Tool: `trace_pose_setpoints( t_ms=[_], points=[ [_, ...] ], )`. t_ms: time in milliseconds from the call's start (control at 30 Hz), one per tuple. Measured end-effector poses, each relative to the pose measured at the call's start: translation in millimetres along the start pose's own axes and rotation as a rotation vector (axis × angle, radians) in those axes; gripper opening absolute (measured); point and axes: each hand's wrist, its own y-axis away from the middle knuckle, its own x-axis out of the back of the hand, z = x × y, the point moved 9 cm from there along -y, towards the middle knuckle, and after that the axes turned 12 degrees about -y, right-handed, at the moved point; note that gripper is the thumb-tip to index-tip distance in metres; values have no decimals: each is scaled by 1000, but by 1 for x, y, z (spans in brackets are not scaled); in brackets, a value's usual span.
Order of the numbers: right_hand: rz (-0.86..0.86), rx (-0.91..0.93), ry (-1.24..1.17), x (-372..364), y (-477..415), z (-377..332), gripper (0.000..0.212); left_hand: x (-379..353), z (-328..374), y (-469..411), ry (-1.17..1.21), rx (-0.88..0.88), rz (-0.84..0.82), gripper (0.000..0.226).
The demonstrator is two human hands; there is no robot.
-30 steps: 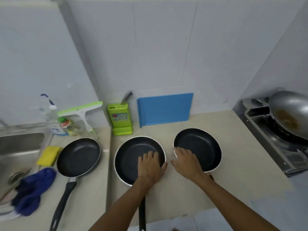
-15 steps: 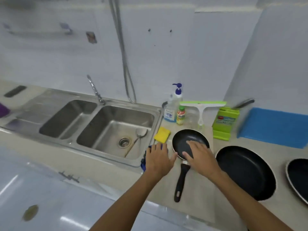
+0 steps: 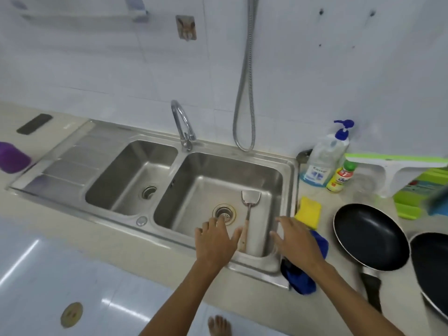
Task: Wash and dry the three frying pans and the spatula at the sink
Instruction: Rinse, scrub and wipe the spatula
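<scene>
A metal spatula (image 3: 249, 204) with a pale handle lies in the right basin of the steel sink (image 3: 288, 180), its blade pointing away from me. My left hand (image 3: 215, 241) hovers open over the basin's front edge, just left of the spatula handle. My right hand (image 3: 295, 241) is spread open over the basin's right front corner, above a blue cloth (image 3: 303, 275). A small black frying pan (image 3: 371, 238) sits on the counter to the right. A second black pan (image 3: 434, 270) is cut off by the right edge. The third pan is out of view.
A curved tap (image 3: 181, 124) and a hanging shower hose (image 3: 244, 93) stand behind the sink. A yellow sponge (image 3: 308, 210), a soap pump bottle (image 3: 324, 156), a small bottle (image 3: 339, 177), a green squeegee (image 3: 397, 166) and a green holder (image 3: 412, 197) crowd the counter right of the sink. A purple object (image 3: 12, 157) sits far left.
The view has swung left from the pans to the sink. Both hands have moved from over the small pan and cloth to the front of the right basin, near the spatula.
</scene>
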Motion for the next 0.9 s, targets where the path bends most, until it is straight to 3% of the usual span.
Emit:
trace_pose_setpoints(
  t_ms=[333,500,667,733,800,900],
  points=[
    [19,-173,120,-28,-31,-20,47,-44,-11,-74,-25,-203,-231,79],
    [36,-258,29,-51,-50,-50,44,-46,-41,-109,-57,-266,-267,76],
    [89,-295,-287,-86,-92,-113,33,-2,-118,-186,28,-220,-173,71],
    [92,-348,-467,-107,-118,-142,18,24,-157,-224,61,-177,-103,68],
    [81,-413,-744,-129,-145,-175,10,50,-190,-261,93,-147,-19,64],
    [32,-512,-1316,-163,-190,-230,17,84,-224,-309,142,-137,81,57]
  ],
)
